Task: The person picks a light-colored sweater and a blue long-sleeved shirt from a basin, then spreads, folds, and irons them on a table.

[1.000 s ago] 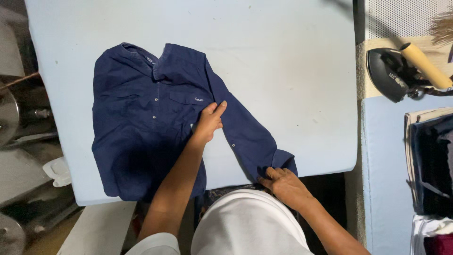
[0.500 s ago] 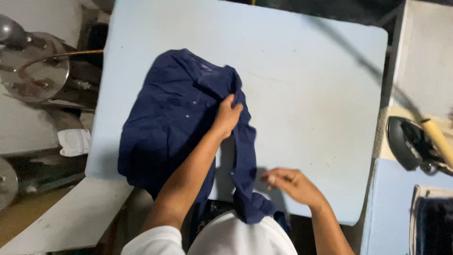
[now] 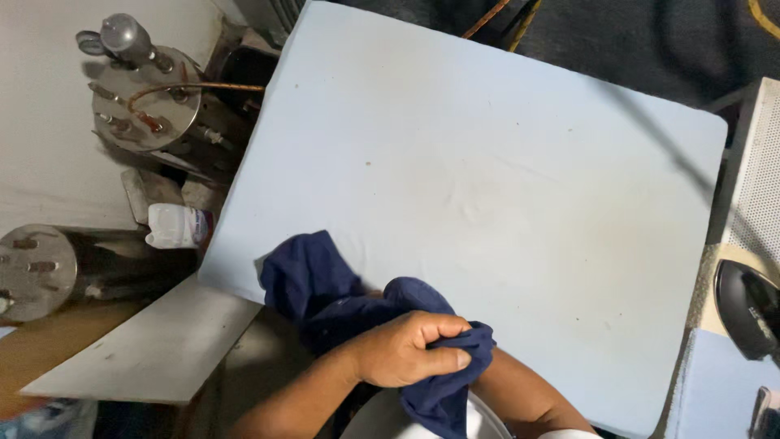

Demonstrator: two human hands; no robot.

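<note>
Near the pale blue ironing board's near-left corner, the navy shirt sits bunched up, partly hanging off the edge. Left hand is fisted tight on it, looks like gathering. Right hand's buried under the cloth, so can't tell its grip. Iron sits far right.

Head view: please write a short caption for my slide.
Left hand grips a bunched navy shirt at the near edge of a pale blue padded table.

A pale blue padded bench fills most of the view. A bunched dark blue shirt lies partly on its near left corner, spilling over the near edge. The cover shows faint stains.
</note>
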